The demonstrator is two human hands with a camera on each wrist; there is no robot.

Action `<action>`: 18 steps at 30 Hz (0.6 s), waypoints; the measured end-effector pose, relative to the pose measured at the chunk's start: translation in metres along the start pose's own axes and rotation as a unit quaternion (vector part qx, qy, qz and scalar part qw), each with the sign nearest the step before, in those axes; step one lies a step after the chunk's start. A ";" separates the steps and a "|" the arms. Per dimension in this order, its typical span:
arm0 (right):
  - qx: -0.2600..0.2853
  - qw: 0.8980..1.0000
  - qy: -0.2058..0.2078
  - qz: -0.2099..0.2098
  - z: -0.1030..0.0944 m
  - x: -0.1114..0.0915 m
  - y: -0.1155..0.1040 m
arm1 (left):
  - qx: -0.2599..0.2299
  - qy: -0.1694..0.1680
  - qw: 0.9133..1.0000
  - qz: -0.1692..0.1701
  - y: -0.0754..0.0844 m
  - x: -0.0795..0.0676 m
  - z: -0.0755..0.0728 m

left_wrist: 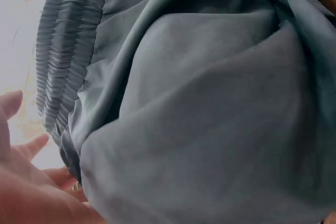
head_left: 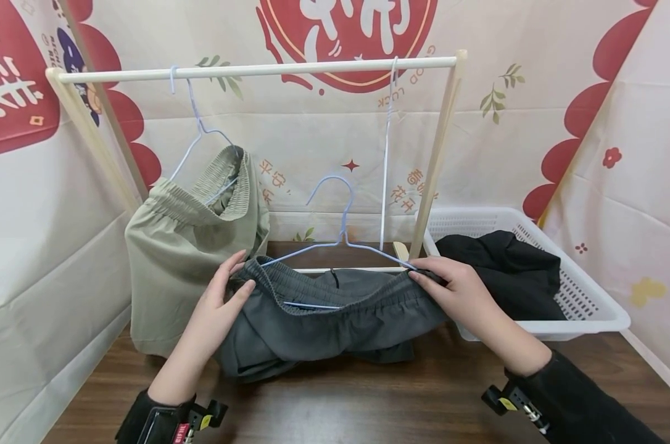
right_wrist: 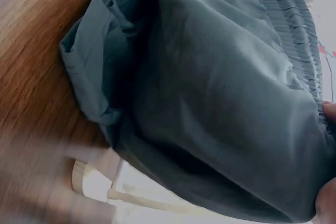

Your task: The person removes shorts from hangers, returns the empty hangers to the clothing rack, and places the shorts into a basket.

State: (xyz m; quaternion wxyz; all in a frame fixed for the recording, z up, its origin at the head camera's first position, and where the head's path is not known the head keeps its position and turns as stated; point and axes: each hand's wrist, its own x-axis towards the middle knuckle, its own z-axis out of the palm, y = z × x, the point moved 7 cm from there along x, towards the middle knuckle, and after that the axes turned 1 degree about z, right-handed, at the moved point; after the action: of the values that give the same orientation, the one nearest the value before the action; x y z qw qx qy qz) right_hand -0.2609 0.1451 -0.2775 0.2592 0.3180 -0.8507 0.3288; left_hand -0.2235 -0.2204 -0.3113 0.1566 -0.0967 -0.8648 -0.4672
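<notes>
Dark grey shorts [head_left: 340, 333] with a gathered elastic waistband hang spread on a light blue hanger [head_left: 343, 231], whose hook stands free below the rail. The hanger's shoulders reach into the waist opening. My left hand [head_left: 215, 308] holds the waistband's left end, thumb in front and fingers behind. At the right end my right hand [head_left: 454, 283] pinches the waistband beside the hanger's tip. In the left wrist view, the left fingers [left_wrist: 31, 148] show past the cloth edge. The right wrist view shows an open leg of the shorts [right_wrist: 220, 93] over the table.
A pale rack [head_left: 313, 69] stands behind. Light green shorts [head_left: 185, 253] hang at its left on another blue hanger [head_left: 193, 120], and a further hanger [head_left: 387, 160] hangs at its right. A white basket [head_left: 596, 320] with a black garment [head_left: 501, 271] stands on the wooden table [head_left: 335, 413].
</notes>
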 end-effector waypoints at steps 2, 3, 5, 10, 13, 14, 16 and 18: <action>0.000 1.000 -0.001 -0.005 0.000 0.000 -0.003 | 0.019 -0.001 1.000 0.007 0.001 0.000 0.002; 0.000 1.000 -0.003 -0.007 0.000 -0.001 -0.005 | 0.029 0.000 1.000 0.010 0.001 0.001 0.003; 0.003 1.000 -0.006 -0.015 0.000 -0.001 -0.010 | 0.048 0.002 0.999 0.018 0.003 0.001 0.003; 0.002 0.999 -0.011 -0.034 0.002 -0.001 -0.019 | 0.063 0.001 0.998 0.027 0.006 0.000 0.006; 0.000 0.999 -0.012 -0.044 0.004 -0.002 -0.023 | 0.064 -0.008 0.998 0.020 0.007 -0.001 0.008; -0.002 0.999 -0.012 -0.047 0.005 -0.002 -0.024 | 0.065 -0.013 0.998 0.017 0.007 -0.001 0.009; -0.003 0.999 -0.012 -0.051 0.006 -0.002 -0.025 | 0.066 -0.022 0.998 0.009 0.007 0.000 0.012; -0.005 0.998 -0.012 -0.054 0.007 -0.003 -0.027 | 0.068 -0.032 0.997 -0.007 0.004 0.001 0.014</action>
State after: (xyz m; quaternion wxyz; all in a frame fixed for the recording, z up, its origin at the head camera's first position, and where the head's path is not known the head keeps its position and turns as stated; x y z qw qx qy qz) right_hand -0.2416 0.1257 -0.2733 0.2679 0.3659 -0.8371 0.3061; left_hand -0.2255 -0.2068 -0.3154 0.1317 -0.0950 -0.8999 -0.4047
